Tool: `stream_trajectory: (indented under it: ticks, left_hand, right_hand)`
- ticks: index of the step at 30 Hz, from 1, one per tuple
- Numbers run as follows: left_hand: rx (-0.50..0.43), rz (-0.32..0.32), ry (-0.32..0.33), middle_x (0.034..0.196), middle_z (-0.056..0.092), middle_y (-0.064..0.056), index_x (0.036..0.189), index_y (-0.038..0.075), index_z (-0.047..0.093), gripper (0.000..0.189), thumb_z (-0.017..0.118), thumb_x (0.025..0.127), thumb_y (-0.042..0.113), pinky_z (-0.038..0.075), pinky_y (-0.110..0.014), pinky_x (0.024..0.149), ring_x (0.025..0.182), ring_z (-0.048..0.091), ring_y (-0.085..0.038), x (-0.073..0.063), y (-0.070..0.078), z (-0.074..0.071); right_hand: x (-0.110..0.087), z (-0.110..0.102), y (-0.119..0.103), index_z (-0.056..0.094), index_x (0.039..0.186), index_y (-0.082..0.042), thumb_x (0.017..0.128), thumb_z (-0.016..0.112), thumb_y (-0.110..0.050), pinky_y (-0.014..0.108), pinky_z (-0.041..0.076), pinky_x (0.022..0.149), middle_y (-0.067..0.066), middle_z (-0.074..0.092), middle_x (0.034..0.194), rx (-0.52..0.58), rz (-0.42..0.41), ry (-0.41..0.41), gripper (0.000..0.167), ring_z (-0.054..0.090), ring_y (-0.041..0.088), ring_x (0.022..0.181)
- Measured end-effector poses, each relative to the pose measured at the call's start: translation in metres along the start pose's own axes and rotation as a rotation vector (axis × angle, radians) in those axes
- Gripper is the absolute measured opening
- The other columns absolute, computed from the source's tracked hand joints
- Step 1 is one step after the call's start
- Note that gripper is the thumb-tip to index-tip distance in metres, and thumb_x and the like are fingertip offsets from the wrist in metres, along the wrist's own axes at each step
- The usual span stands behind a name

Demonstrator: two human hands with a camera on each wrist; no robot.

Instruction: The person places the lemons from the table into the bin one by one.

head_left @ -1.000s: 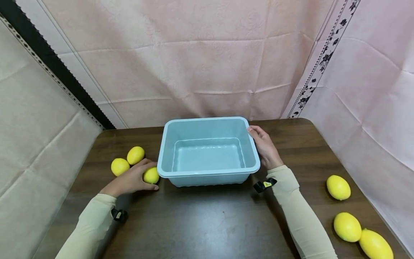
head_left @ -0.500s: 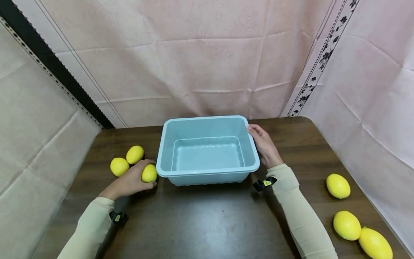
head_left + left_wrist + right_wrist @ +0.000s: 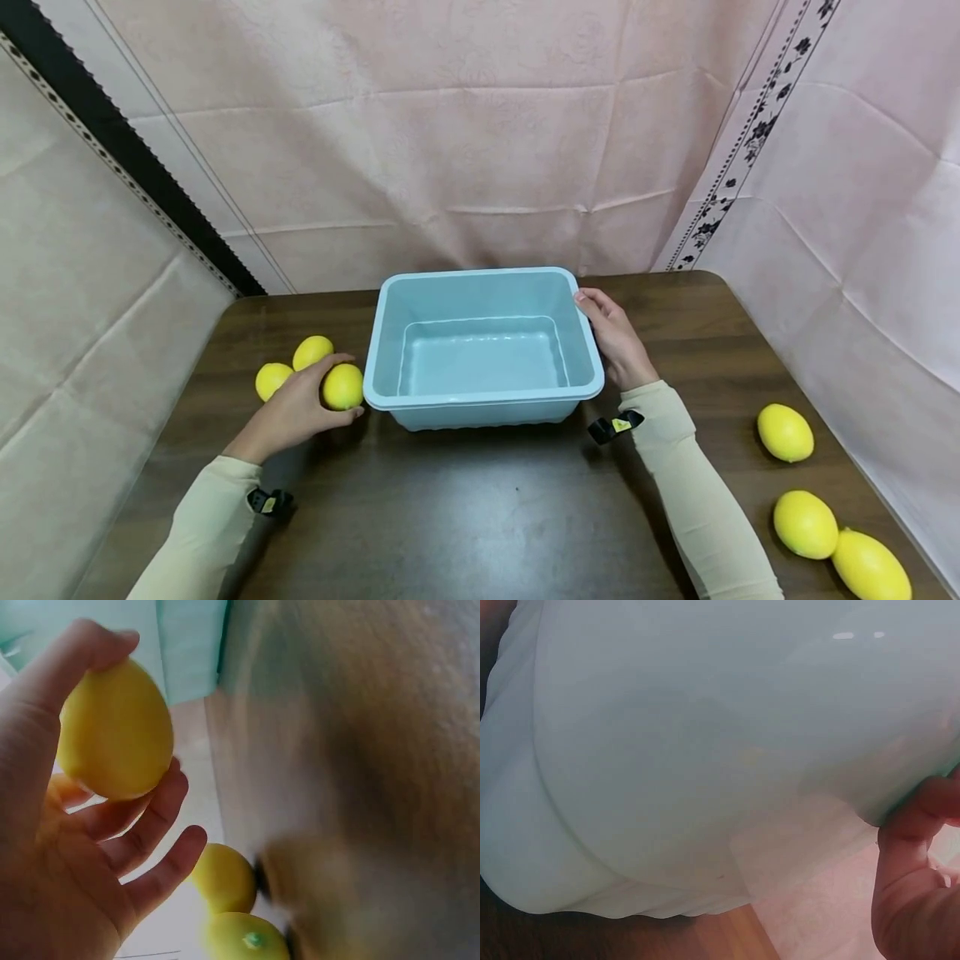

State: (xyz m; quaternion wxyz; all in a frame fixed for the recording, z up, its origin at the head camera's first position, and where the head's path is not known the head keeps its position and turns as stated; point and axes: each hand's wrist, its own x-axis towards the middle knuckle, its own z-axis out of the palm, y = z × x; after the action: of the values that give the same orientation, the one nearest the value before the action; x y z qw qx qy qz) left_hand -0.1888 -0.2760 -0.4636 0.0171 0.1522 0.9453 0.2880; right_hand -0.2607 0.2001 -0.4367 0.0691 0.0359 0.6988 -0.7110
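Note:
My left hand (image 3: 296,412) holds a yellow lemon (image 3: 342,387) between thumb and fingers, just left of the basin. In the left wrist view the held lemon (image 3: 118,731) is raised off the table, with the thumb over one end. Two more lemons lie behind this hand: one (image 3: 312,352) farther back and one (image 3: 272,379) to its left, partly covered by the hand. A light blue plastic basin (image 3: 491,398) stands at the table's middle, nothing inside it. My right hand (image 3: 617,340) grips the basin's right rim, thumb on top; its fingers are mostly hidden.
Three lemons lie at the table's right side: one alone (image 3: 785,433), and a pair touching, the rounder lemon (image 3: 806,524) and the longer lemon (image 3: 872,565). The brown wooden table (image 3: 465,508) is bordered by pale cloth (image 3: 480,150) at the back and sides.
My left hand has lifted the lemon off the table, slightly up and back beside the basin's left edge. The right hand and basin stay in place.

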Motion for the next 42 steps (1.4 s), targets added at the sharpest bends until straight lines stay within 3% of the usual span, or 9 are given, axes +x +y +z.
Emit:
stream_trajectory:
  ticks: [6, 14, 22, 28, 35, 42]
  left_hand:
    - [0.009, 0.017, 0.053, 0.128, 0.065, -0.016, 0.148, 0.003, 0.051, 0.08, 0.09, 0.081, 0.021, 0.055, -0.056, 0.088, 0.103, 0.064, -0.033, 0.0, 0.011, -0.008]
    - [0.004, 0.05, 0.121, 0.132, 0.064, -0.021, 0.15, 0.006, 0.052, 0.08, 0.089, 0.079, 0.01, 0.054, -0.06, 0.089, 0.106, 0.064, -0.037, -0.001, 0.02, -0.02]
    - [-0.006, 0.074, 0.145, 0.128, 0.066, -0.018, 0.151, 0.009, 0.051, 0.079, 0.087, 0.081, 0.013, 0.056, -0.055, 0.084, 0.099, 0.065, -0.033, -0.002, 0.028, -0.028]
    - [-0.051, 0.069, 0.164, 0.123, 0.067, -0.018, 0.153, 0.011, 0.046, 0.075, 0.083, 0.088, 0.017, 0.057, -0.057, 0.084, 0.098, 0.066, -0.033, -0.004, 0.033, -0.033]
    - [-0.072, 0.03, 0.161, 0.12, 0.064, -0.015, 0.152, 0.012, 0.044, 0.072, 0.081, 0.093, 0.033, 0.054, -0.045, 0.078, 0.096, 0.062, -0.032, -0.006, 0.039, -0.04]
    - [-0.107, 0.069, 0.144, 0.137, 0.059, -0.019, 0.158, 0.012, 0.04, 0.08, 0.084, 0.092, 0.024, 0.056, -0.06, 0.089, 0.109, 0.063, -0.037, -0.005, 0.046, -0.043]
  right_hand:
    - [-0.001, -0.001, -0.001, 0.054, 0.139, -0.011, 0.109, 0.055, -0.045, 0.025, 0.055, 0.072, -0.001, 0.061, 0.109, -0.004, -0.007, -0.003, 0.045, 0.061, 0.008, 0.088]
    - [0.0, -0.001, 0.0, 0.053, 0.14, -0.01, 0.109, 0.055, -0.045, 0.025, 0.055, 0.073, 0.0, 0.061, 0.11, -0.005, 0.0, -0.004, 0.046, 0.061, 0.008, 0.09]
    - [-0.001, -0.002, 0.001, 0.055, 0.137, -0.013, 0.109, 0.056, -0.046, 0.025, 0.055, 0.073, -0.002, 0.061, 0.108, 0.004, -0.007, -0.01, 0.043, 0.061, 0.009, 0.091]
    - [-0.002, -0.001, 0.002, 0.056, 0.135, -0.014, 0.109, 0.055, -0.046, 0.025, 0.054, 0.074, -0.002, 0.061, 0.109, 0.002, 0.001, 0.0, 0.041, 0.061, 0.01, 0.092]
    - [-0.003, 0.001, 0.001, 0.056, 0.137, -0.013, 0.109, 0.056, -0.046, 0.025, 0.055, 0.074, -0.002, 0.061, 0.109, 0.013, -0.007, -0.011, 0.042, 0.061, 0.009, 0.092]
    - [-0.004, 0.0, 0.0, 0.055, 0.138, -0.013, 0.109, 0.055, -0.046, 0.024, 0.054, 0.074, -0.002, 0.06, 0.111, 0.002, -0.006, -0.012, 0.044, 0.06, 0.009, 0.093]
